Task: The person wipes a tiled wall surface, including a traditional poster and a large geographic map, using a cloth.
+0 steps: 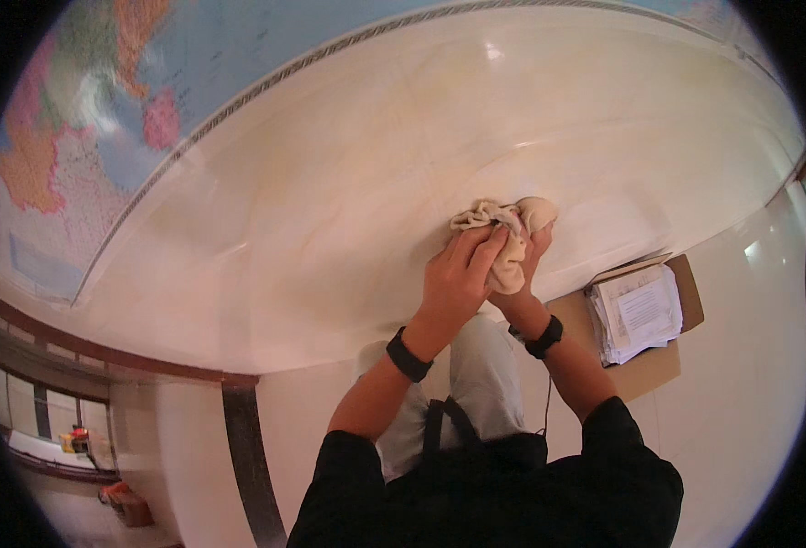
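Both of my hands are on a crumpled beige cloth [508, 268], held up in front of the glossy, cream-coloured wall [348, 226]. My left hand [459, 267] grips the cloth from the left, with its fingers bent over the folds. On the right side my right hand [538, 250] holds the other part, and much of that hand is hidden behind the fabric. One rounded fold of cloth bulges above the right fingers. Whether the cloth touches the wall I cannot tell. Each wrist wears a black band.
A cardboard box [639, 380] with a stack of papers [639, 308] stands on the floor to the right. A large map [197, 61] covers the upper wall above a patterned border strip [293, 66]. At lower left are a dark floor strip [249, 452] and a reddish bin [129, 505].
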`<state>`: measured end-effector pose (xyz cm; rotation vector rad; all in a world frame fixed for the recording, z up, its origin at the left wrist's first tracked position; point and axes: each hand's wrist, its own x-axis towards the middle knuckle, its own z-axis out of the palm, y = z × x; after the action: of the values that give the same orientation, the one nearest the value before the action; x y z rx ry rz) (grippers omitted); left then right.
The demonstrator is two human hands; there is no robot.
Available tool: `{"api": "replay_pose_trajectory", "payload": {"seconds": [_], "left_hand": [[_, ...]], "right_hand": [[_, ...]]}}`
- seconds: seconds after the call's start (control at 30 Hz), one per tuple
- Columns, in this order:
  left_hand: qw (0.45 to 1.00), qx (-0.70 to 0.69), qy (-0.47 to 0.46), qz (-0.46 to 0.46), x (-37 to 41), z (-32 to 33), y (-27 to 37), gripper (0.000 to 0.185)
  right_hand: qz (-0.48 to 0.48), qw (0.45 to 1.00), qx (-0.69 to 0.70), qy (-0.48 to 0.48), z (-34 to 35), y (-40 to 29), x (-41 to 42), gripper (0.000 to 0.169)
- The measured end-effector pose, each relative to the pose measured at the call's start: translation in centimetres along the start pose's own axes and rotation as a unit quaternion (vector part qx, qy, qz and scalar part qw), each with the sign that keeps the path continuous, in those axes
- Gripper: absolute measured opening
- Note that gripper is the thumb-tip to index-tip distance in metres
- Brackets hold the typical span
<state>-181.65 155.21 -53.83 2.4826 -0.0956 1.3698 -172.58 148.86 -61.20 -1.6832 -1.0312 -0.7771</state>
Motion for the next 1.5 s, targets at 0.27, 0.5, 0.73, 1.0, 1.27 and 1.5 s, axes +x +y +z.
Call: {"api": "replay_pose_trajectory", "payload": {"seconds": [0.27,0.5,0.73,1.0,1.27,1.5], "left_hand": [[0.976,0.106,-0.085,-0.167,-7.2,-7.1,-2.8,0.031],[0.972,0.126,-0.112,-0.164,-8.5,-8.7,-3.8,0.032],[0.978,0.049,-0.114,-0.170,-10.3,-9.1,-5.2,0.034],[0.964,0.053,-0.129,-0.224,-15.1,-16.2,-8.9,0.035],[0.976,0.020,-0.020,-0.216,-17.2,-28.1,-13.8,0.038],[0.988,-0.100,0.015,-0.115,-15.4,-29.0,-14.9,0.041]], "right_hand": [[-0.082,0.996,0.019,-0.031,6.9,-5.7,-7.1,0.056],[-0.078,0.993,0.052,-0.071,8.4,-6.9,-9.4,0.055],[-0.061,0.994,0.045,-0.074,8.5,-7.4,-9.5,0.064],[-0.129,0.983,0.003,-0.129,12.8,-13.4,-11.0,0.065],[-0.170,0.969,-0.010,-0.177,17.8,-25.2,-7.3,0.056],[-0.093,0.991,-0.037,-0.086,17.4,-28.2,-5.5,0.066]]}}
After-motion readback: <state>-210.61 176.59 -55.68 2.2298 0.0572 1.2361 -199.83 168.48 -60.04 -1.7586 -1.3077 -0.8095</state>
